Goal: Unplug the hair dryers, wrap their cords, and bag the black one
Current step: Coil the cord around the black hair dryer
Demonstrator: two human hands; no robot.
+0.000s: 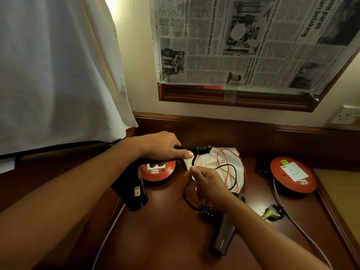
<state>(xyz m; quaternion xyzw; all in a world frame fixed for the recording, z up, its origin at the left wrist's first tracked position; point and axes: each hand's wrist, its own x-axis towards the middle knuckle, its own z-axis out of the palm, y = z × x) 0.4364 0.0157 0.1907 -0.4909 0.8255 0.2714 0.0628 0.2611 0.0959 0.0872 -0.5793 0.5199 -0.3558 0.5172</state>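
The black plastic hair dryer [131,189] is held above the dark brown wooden desk [165,234], barrel pointing down toward the near left, with a small label on its side. The left hand [161,146] is curled round its handle. Several turns of the thin black cord [202,149] are already wound about the handle end, just right of the left thumb. The cord drops from there to the right hand [206,182], whose thumb and fingertips pinch it; below the hand it loops loosely over the desk to the black three-pin plug [208,213], lying free on the surface.

A white drawstring bag with orange cords [222,164] lies flat behind the right hand, part of the cord crossing it. A second, dark brown hair dryer [224,238] lies on the desk under the right forearm. A round red extension reel with a white socket plate [155,170] sits partly hidden behind the black dryer; a second like reel [292,175] stands at the right, well apart, its grey cable [303,232] running toward the near edge. A wrapped plug [272,211] lies beside that cable.
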